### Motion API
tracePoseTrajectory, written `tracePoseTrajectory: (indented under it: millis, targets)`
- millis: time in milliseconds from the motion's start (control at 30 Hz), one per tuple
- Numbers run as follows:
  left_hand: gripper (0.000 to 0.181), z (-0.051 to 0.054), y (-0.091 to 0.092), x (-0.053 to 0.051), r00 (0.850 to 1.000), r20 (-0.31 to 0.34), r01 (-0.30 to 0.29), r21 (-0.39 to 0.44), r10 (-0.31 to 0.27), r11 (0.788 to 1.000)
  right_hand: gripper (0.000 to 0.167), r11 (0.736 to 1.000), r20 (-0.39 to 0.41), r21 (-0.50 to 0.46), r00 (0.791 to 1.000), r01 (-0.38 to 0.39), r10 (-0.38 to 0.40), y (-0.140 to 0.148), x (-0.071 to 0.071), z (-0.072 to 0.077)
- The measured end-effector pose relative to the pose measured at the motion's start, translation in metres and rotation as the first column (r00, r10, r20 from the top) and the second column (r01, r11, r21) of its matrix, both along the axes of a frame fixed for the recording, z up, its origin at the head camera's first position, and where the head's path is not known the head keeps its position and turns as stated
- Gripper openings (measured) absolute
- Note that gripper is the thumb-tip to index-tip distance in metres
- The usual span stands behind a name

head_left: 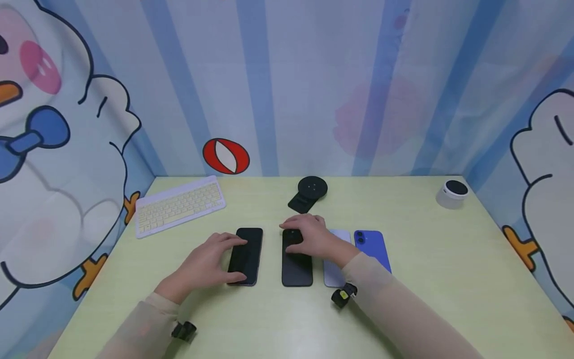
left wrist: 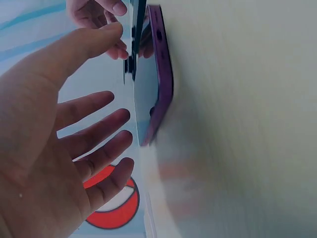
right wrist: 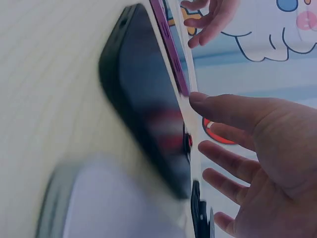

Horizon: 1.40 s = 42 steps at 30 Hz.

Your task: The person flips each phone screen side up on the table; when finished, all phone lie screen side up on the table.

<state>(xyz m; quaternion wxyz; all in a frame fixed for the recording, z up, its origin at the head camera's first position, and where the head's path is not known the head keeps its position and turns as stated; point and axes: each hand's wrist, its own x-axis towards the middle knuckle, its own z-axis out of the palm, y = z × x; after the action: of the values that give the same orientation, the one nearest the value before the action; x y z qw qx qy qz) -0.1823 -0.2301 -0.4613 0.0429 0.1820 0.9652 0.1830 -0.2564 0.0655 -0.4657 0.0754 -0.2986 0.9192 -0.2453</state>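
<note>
Four phones lie side by side on the pale table. My left hand [head_left: 202, 264] is spread over the left edge of the leftmost dark phone [head_left: 248, 257], which shows a purple side [left wrist: 162, 74] in the left wrist view. Over the upper part of the second, black phone [head_left: 297, 269] is my right hand [head_left: 314, 237], thumb and fingers apart; whether it touches is unclear. In the right wrist view that hand [right wrist: 267, 158] has relaxed fingers beside the black phone [right wrist: 143, 89]. A lavender phone [head_left: 333, 271] and a blue phone [head_left: 374, 244] lie partly under the right forearm.
A black round stand [head_left: 312, 187] is behind the phones. At the back left lies a lavender keyboard [head_left: 179, 207], and a white cylindrical device with a dark top [head_left: 452, 195] stands at the back right. A patterned curtain [head_left: 305, 89] borders the table [head_left: 448, 279].
</note>
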Motion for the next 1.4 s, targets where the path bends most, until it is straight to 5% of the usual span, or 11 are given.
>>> tracePoseTrajectory:
  millis: [267,567,867,1400]
  targets:
    - [0.073,0.001,0.036,-0.009,0.997,0.013,0.082,0.01,-0.082,0.997,0.052,0.999,-0.033,0.023,0.998,0.047,-0.046,0.04,0.005,0.001]
    - [0.071,-0.005,0.058,-0.013,0.983,0.007,0.186,-0.001,-0.186,0.983,0.05,1.0,-0.026,0.003,0.999,0.031,-0.031,0.051,0.01,-0.004]
    - [0.076,-0.006,0.073,-0.014,0.985,0.026,0.171,-0.075,-0.17,0.982,0.053,0.999,-0.001,0.016,1.0,0.028,-0.028,0.047,0.008,-0.009]
    - [0.081,-0.012,0.087,-0.012,0.989,-0.007,0.144,-0.06,-0.145,0.988,0.058,1.0,-0.015,-0.001,1.0,0.027,-0.027,0.054,0.011,-0.012]
